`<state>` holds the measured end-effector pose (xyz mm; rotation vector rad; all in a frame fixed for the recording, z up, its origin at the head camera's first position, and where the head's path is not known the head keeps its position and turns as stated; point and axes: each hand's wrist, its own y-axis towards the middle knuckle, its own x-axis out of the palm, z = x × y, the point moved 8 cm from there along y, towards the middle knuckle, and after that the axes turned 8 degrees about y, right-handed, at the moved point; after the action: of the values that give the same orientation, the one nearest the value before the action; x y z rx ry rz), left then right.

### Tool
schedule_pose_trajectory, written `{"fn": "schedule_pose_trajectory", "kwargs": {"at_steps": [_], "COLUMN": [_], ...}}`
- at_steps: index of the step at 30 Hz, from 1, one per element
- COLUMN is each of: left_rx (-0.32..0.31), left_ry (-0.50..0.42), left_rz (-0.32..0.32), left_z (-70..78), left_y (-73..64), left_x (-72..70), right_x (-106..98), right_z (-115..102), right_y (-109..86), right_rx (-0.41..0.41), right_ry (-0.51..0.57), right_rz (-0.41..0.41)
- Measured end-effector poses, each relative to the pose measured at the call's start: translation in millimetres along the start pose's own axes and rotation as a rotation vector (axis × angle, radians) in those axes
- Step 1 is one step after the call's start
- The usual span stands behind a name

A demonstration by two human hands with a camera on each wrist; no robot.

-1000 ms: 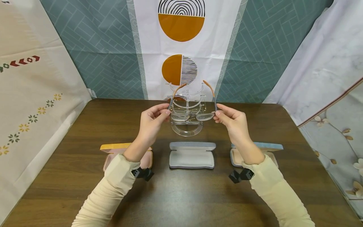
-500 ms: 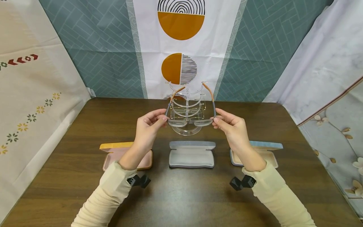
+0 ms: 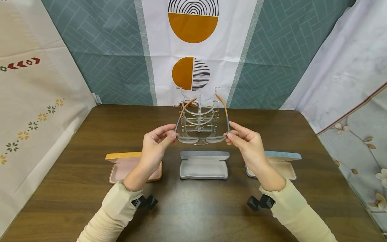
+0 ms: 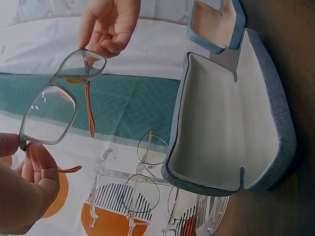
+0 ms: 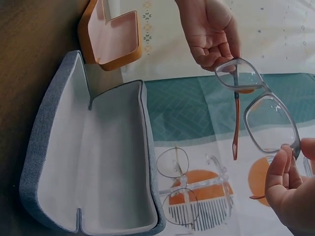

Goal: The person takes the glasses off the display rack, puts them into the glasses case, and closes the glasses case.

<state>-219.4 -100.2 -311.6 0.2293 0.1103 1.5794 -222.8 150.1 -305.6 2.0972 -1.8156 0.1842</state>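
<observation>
A pair of glasses with a grey frame and orange temple tips hangs in the air between both hands, temples spread and pointing toward the back. My left hand pinches the left hinge corner between thumb and fingers. At the opposite corner, my right hand pinches the frame the same way. Below and nearer lies a grey glasses case, lid up, with nothing inside. Behind the glasses stands a clear display stand; thin wire-rimmed glasses sit on it, as the left wrist view shows.
A yellow case with pink lining stands open at left, partly behind my left forearm. At right is a blue case, also open, partly behind my right forearm. A patterned cloth hangs behind the wooden table.
Both hands have drawn the glasses down and toward me, away from the display stand. The cases and the stand have stayed in place.
</observation>
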Motion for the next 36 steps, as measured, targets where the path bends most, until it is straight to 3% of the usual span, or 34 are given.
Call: {"fn": "schedule_pose_trajectory", "kwargs": {"at_steps": [12,27,36], "left_rx": [0.040,0.009,0.033], "left_ry": [0.026,0.048,-0.018], "left_rz": [-0.064,-0.111,-0.143], "left_z": [-3.1,-9.4,-12.8], "left_y": [-12.1,-22.8,-28.2], "left_x": [0.4,-1.3,1.1], "right_x": [-0.6,-2.4,-4.3], "right_z": [3.7,9.9,15.1], "right_y": [-10.9,-23.1,-29.0], "right_rx": [-0.016,-0.040,-0.042], "right_ry": [-0.024,-0.067,-0.059], "right_rz": [-0.026,-0.024,-0.036]}}
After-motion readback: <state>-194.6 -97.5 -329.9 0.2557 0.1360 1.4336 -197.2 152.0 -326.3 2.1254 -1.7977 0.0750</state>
